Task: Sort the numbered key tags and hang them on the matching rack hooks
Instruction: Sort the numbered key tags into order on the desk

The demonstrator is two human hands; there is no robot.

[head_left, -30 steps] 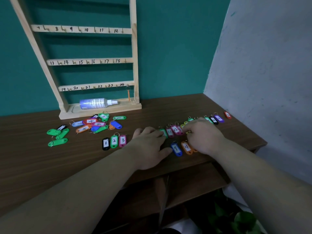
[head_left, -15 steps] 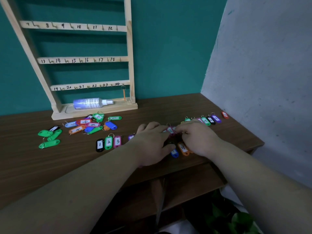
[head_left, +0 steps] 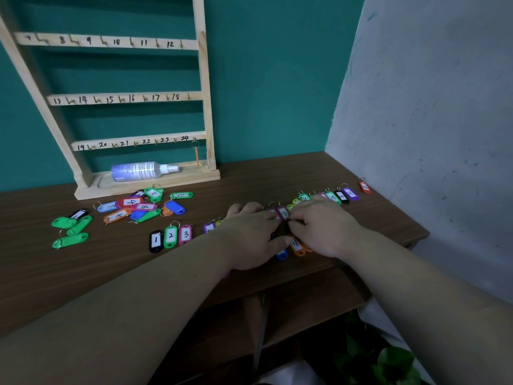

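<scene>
Key tags (head_left: 296,243) by table (head_left: 166,276) front edge, left hand (head_left: 249,237) flat atop, right hand (head_left: 324,229): grip unclear.

Dim, flat indoor light w/ a cool blue-green cast. Brightest area: grey wall (head_left: 430,107) at right; teal wall (head_left: 277,79) reads darker. Light appears to fall from above: rails of the wooden rack (head_left: 206,107) throw soft shadow bands on the wall just below them. Soft shadows under left hand (head_left: 249,234) and right hand (head_left: 324,229) on the worktop (head_left: 249,184); space beneath its front edge nearly black. Faint sheen on spray bottle (head_left: 138,171), no hard glare. Wide-angle distortion: rack uprights lean, forearms balloon toward bottom corners. Centre fairly sharp, rack nos. legible; key tags (head_left: 283,213) between the hands slightly smeared; plant leaves (head_left: 394,357) bottom right murky, soft.
</scene>
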